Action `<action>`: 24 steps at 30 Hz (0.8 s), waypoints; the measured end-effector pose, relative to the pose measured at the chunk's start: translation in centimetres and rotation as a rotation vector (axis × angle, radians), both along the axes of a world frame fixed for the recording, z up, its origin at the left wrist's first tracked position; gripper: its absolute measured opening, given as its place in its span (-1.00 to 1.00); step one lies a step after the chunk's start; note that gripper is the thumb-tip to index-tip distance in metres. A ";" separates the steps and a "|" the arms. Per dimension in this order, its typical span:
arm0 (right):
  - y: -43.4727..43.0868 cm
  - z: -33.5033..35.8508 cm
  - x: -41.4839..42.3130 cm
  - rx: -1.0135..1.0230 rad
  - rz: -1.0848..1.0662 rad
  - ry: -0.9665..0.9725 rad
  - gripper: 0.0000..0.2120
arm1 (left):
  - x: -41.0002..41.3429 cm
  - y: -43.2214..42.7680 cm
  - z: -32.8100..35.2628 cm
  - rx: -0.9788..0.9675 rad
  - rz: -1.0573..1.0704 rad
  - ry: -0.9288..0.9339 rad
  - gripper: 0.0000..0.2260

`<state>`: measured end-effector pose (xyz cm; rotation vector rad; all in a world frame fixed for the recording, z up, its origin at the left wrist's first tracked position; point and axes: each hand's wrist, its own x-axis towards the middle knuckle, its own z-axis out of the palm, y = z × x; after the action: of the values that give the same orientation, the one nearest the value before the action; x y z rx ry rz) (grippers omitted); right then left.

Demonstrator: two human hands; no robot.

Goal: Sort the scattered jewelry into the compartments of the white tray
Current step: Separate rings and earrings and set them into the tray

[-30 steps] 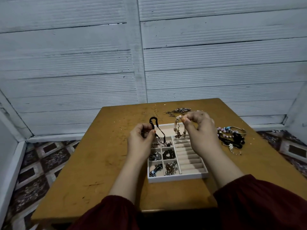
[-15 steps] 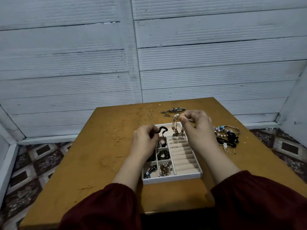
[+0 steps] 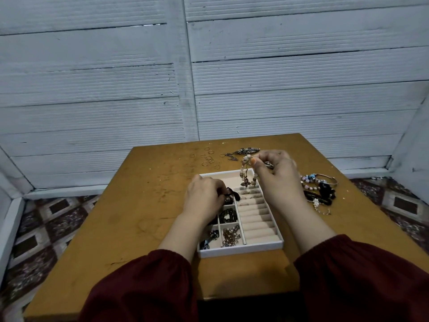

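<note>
A: Near edge first. The white tray (image 3: 241, 251) sits on the worktop (image 3: 139, 205), and its near compartments hold chain and beads. And the left hand (image 3: 204, 198)?

B: Low over the tray's left column. Fingers curled, pinching a black cord piece (image 3: 232, 194) at a compartment about midway back. Can't tell whether the cord touches the compartment floor.

A: The right hand (image 3: 276, 175)?

B: Higher and beyond it. Thumb and fingertips pinch the top of a beaded bracelet (image 3: 242, 168). The loop hangs straight down, so its long axis is vertical. The metal charm (image 3: 245, 182) is at the low end, pointing into the far part of the tray, just beside the ring rolls (image 3: 255, 219).

A: Risks?

B: Three, probably. The charm may hook a ring roll, or the rings seated there, if it is lowered off-line. The bracelet and the black cord are near each other and could tangle. The left forearm lies across the tray and might nudge it.

A: Farther out?

B: A bracelet pile (image 3: 320, 189) to the right and loose rings (image 3: 209, 158) beyond the tray, all unsorted.
</note>
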<state>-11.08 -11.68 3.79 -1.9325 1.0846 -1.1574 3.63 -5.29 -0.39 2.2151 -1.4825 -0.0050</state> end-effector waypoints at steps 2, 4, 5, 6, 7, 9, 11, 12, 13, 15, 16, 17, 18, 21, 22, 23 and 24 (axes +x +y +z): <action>0.0 -0.2 0.0 0.001 0.002 0.002 -0.87 | -0.1 0.0 0.2 0.025 -0.016 0.003 -0.80; -0.1 -0.3 0.0 0.007 0.003 0.002 -0.90 | -0.4 0.1 0.5 0.051 -0.022 0.013 -0.78; -0.1 -0.3 0.0 0.008 0.000 0.000 -0.90 | -0.4 0.2 0.6 0.055 -0.024 0.017 -0.77; -0.1 -0.3 0.0 0.007 -0.005 -0.003 -0.88 | -0.4 0.1 0.7 0.055 -0.024 0.019 -0.77; -0.1 -0.3 0.0 0.005 -0.007 -0.006 -0.86 | -0.5 0.1 0.8 0.055 -0.020 0.017 -0.78; -0.1 -0.2 0.0 0.004 -0.011 -0.012 -0.81 | -0.6 0.1 1.1 0.076 -0.010 -0.022 -0.80; -0.2 -0.3 0.0 0.004 -0.022 -0.018 -0.82 | -0.9 -0.1 1.4 0.108 -0.018 -0.118 -0.75; -0.2 -0.4 0.1 0.007 -0.024 -0.026 -0.82 | -1.0 -0.1 1.5 0.117 -0.026 -0.168 -0.72; -0.1 -0.4 0.1 0.010 -0.023 -0.041 -0.84 | -1.1 -0.2 1.6 0.113 -0.032 -0.207 -0.69; -0.3 -0.4 0.1 0.019 -0.019 -0.074 -0.90 | -1.0 -0.4 1.7 0.076 -0.050 -0.223 -0.68; -0.3 -0.4 0.0 0.018 -0.014 -0.081 -0.90 | -1.0 -0.6 1.7 0.061 -0.072 -0.197 -0.68; -0.3 -0.3 -0.1 0.011 -0.006 -0.078 -0.90 | -1.1 -0.7 1.7 0.055 -0.105 -0.160 -0.69; -0.4 -0.2 -0.1 0.004 -0.009 -0.067 -0.89 | -1.1 -0.8 1.7 0.055 -0.145 -0.121 -0.70; -0.6 0.0 -0.3 -0.011 -0.033 -0.051 -0.83 | -1.4 -1.0 1.6 0.052 -0.227 -0.040 -0.78; -0.5 0.1 -0.3 -0.010 -0.034 -0.055 -0.82 | -1.4 -1.0 1.6 0.046 -0.232 -0.026 -0.81; -0.6 0.1 -0.3 -0.007 -0.030 -0.058 -0.82 | -1.4 -1.1 1.5 0.039 -0.228 -0.011 -0.84; -0.6 0.0 -0.3 -0.004 -0.027 -0.058 -0.84 | -1.2 -1.1 1.4 0.032 -0.216 0.004 -0.86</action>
<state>-11.36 -12.30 3.81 -1.8810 1.0812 -1.2235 2.41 -6.39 1.01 2.0670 -1.7231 -0.1041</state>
